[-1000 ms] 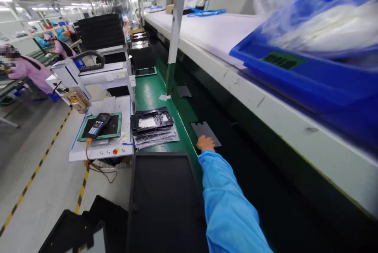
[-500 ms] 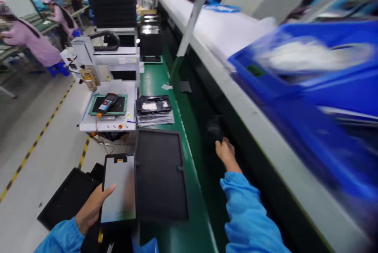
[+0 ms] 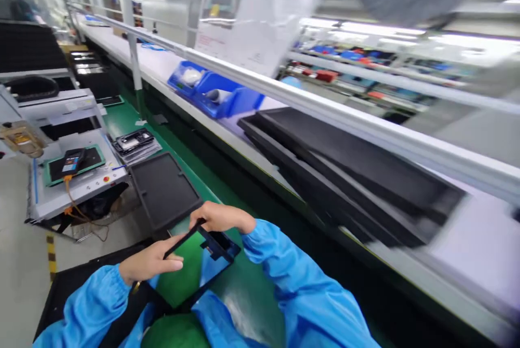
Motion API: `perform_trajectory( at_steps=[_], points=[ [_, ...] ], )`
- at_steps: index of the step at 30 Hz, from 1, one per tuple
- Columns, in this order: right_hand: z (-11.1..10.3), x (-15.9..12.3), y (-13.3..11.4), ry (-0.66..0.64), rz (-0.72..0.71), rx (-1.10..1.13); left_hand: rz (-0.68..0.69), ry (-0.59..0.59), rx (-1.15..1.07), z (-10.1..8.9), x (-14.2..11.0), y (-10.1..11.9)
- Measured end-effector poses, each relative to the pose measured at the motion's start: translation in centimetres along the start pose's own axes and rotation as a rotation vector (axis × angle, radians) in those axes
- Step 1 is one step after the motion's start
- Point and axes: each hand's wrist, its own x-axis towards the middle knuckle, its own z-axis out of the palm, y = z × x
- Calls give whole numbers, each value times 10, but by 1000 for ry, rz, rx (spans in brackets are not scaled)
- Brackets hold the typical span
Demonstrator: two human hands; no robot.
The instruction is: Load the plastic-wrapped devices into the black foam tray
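My hands hold a thin black-framed display panel (image 3: 195, 266) low in front of me, tilted so its glossy face mirrors green and blue. My left hand (image 3: 150, 261) grips its left edge, while my right hand (image 3: 221, 217) curls over the top edge near a black notched section. Just beyond them, a shallow black tray (image 3: 164, 191) lies on the green conveyor belt (image 3: 134, 120). The panel's underside is hidden.
Large black trays (image 3: 349, 174) are stacked on the white bench at right, behind a metal rail (image 3: 357, 120). Farther along stands a blue bin (image 3: 215, 93). At left are a workstation (image 3: 77, 185) with a handheld controller (image 3: 72, 161) and stacked black fixtures (image 3: 136, 145).
The view has swung right. My right hand has come back from the belt and joined my left on the panel, which now lies tilted and mirrors its surroundings.
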Motion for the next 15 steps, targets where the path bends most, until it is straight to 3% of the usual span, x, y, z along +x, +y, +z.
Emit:
perform_trajectory(
  at_steps=[2,4,6,8,11,12,15],
  points=[
    [37,-14,-15,26,-4,97,-43,-60,-18,31,-11,-15],
    [70,-39,-25,144,69,200,-97,-42,-47,61,-26,-38],
    [103,-74,-32,391,197,379,-134,-15,-117,89,-42,-61],
    [146,-117,-38,776,295,599,-147,8,-188,115,-55,-81],
    [239,-175,-50,1363,392,820,-140,55,-217,154,-65,-99],
    [276,-187,-55,1464,443,858,-149,67,-224,168,-66,-103],
    [387,-199,-72,1537,513,817,-198,44,-271,213,-64,-108]
  ],
)
